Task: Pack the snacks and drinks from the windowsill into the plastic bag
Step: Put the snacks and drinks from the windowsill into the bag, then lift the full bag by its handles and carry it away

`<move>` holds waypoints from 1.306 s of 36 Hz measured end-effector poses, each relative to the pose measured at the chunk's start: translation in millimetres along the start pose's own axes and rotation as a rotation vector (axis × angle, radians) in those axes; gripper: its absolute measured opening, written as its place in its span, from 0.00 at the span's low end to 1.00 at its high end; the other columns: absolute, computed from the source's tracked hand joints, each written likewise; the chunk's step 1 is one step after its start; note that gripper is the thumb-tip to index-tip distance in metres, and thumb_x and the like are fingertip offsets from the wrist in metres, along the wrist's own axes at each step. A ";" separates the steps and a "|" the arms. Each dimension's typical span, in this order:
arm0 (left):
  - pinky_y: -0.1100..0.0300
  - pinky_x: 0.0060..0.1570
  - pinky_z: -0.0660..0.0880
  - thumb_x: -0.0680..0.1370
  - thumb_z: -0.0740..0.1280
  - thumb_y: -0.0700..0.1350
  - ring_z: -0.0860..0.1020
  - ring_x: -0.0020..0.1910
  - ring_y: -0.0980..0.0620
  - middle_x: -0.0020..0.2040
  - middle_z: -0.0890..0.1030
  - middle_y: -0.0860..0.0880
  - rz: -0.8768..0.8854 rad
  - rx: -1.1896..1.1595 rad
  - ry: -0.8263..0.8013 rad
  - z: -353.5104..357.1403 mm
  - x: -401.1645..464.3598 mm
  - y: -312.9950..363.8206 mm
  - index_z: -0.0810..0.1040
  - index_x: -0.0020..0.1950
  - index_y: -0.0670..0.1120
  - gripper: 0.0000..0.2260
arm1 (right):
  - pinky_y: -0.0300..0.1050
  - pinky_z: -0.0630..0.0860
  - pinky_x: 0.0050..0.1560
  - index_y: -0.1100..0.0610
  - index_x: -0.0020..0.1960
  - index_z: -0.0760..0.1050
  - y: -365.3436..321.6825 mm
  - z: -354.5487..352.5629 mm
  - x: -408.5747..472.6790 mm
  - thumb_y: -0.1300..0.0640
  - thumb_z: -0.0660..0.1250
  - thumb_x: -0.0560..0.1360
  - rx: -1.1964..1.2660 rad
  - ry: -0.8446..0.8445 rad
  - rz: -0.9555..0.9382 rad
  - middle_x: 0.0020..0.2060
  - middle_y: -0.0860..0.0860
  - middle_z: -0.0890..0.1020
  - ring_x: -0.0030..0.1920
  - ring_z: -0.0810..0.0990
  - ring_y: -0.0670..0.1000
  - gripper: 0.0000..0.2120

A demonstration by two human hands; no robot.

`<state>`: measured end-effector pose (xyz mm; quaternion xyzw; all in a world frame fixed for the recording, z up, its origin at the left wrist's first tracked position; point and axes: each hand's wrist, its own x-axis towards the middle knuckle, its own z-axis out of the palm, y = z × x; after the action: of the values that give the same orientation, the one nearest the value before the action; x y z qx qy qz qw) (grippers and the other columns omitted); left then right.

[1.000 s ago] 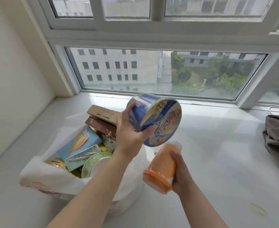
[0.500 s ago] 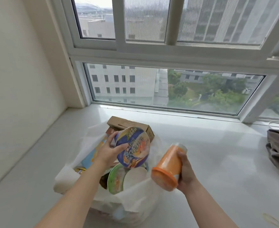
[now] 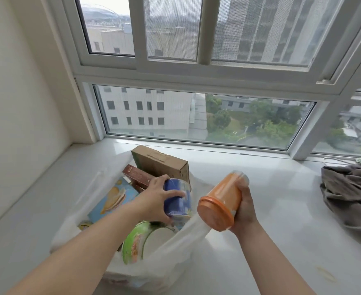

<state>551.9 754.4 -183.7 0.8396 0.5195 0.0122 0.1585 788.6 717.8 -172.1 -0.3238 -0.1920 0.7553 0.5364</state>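
A white plastic bag (image 3: 171, 250) sits open on the windowsill (image 3: 260, 199), holding boxes, a green bowl (image 3: 137, 241) and a blurred blue tub (image 3: 177, 201), apparently noodles, while an orange-capped bottle (image 3: 222, 203) tilts beside it.

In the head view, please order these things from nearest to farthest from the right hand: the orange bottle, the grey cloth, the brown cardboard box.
1. The orange bottle, held in the right hand itself.
2. The brown cardboard box, to the hand's left, standing at the back of the plastic bag.
3. The grey cloth, far right on the windowsill.
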 end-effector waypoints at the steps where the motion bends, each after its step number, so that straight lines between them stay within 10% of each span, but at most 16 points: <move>1: 0.47 0.72 0.58 0.66 0.73 0.62 0.45 0.74 0.44 0.75 0.46 0.51 0.031 0.034 -0.033 5.5 1.0 4.4 0.61 0.69 0.68 0.35 | 0.51 0.80 0.35 0.59 0.52 0.72 -0.7 1.2 -0.4 0.39 0.81 0.40 -0.026 -0.003 0.011 0.35 0.57 0.83 0.35 0.83 0.57 0.47; 13: 0.46 0.74 0.54 0.69 0.71 0.62 0.34 0.75 0.48 0.76 0.33 0.56 -0.170 -0.114 -0.061 32.2 0.1 7.3 0.55 0.73 0.65 0.37 | 0.54 0.80 0.44 0.59 0.61 0.71 4.5 16.6 -0.9 0.39 0.78 0.44 -0.254 0.245 -0.044 0.48 0.59 0.80 0.46 0.81 0.60 0.50; 20: 0.51 0.74 0.52 0.72 0.68 0.58 0.51 0.76 0.48 0.77 0.52 0.51 -0.309 -0.197 0.145 0.3 -51.5 -50.7 0.66 0.72 0.59 0.28 | 0.57 0.79 0.54 0.54 0.52 0.77 45.1 60.9 13.2 0.26 0.73 0.44 -0.803 0.475 -0.309 0.56 0.56 0.78 0.54 0.80 0.56 0.45; 26: 0.53 0.70 0.59 0.75 0.66 0.54 0.62 0.70 0.45 0.71 0.65 0.47 -0.606 -0.212 0.452 -7.2 -93.2 -139.3 0.73 0.67 0.52 0.20 | 0.46 0.73 0.53 0.49 0.54 0.67 109.4 137.2 21.8 0.49 0.78 0.62 -1.004 0.317 -0.495 0.56 0.54 0.73 0.56 0.74 0.52 0.27; 32: 0.48 0.65 0.65 0.75 0.66 0.54 0.66 0.67 0.39 0.72 0.61 0.41 -1.036 -0.838 0.392 10.5 -125.0 -204.0 0.65 0.72 0.47 0.28 | 0.46 0.68 0.59 0.50 0.63 0.68 167.9 155.6 54.8 0.56 0.77 0.66 -1.517 0.131 -0.579 0.60 0.49 0.71 0.61 0.70 0.53 0.29; 35: 0.51 0.62 0.70 0.74 0.68 0.55 0.69 0.67 0.43 0.71 0.65 0.44 -1.047 -1.128 0.320 27.7 -132.9 -218.0 0.63 0.73 0.44 0.32 | 0.51 0.49 0.74 0.48 0.76 0.53 197.1 139.7 63.8 0.53 0.63 0.76 -2.207 -0.003 -0.292 0.76 0.52 0.51 0.76 0.47 0.58 0.31; 38: 0.57 0.39 0.73 0.74 0.70 0.51 0.77 0.44 0.49 0.52 0.77 0.44 -0.998 -1.475 0.226 32.3 -135.0 -217.9 0.75 0.59 0.41 0.19 | 0.52 0.48 0.74 0.45 0.77 0.46 209.9 142.4 64.0 0.51 0.53 0.81 -2.265 -0.019 -0.040 0.77 0.51 0.39 0.76 0.36 0.58 0.27; 41: 0.61 0.26 0.70 0.74 0.71 0.48 0.72 0.31 0.52 0.36 0.76 0.47 -0.950 -1.543 0.251 28.6 -130.2 -217.1 0.77 0.43 0.41 0.10 | 0.56 0.49 0.74 0.49 0.76 0.57 207.2 162.9 63.6 0.49 0.50 0.82 -2.221 -0.059 0.055 0.77 0.52 0.47 0.76 0.41 0.59 0.22; 47: 0.60 0.36 0.73 0.72 0.72 0.45 0.77 0.37 0.48 0.42 0.78 0.45 -0.830 -1.451 0.177 15.1 -112.2 -213.8 0.76 0.55 0.41 0.15 | 0.48 0.59 0.71 0.51 0.70 0.68 188.3 153.8 46.4 0.48 0.60 0.78 -2.033 0.235 -0.255 0.71 0.49 0.66 0.71 0.62 0.51 0.21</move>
<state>317.4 739.9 -241.5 0.2663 0.6600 0.3496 0.6093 542.6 703.9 -195.1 -0.6735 -0.7193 0.1370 0.1008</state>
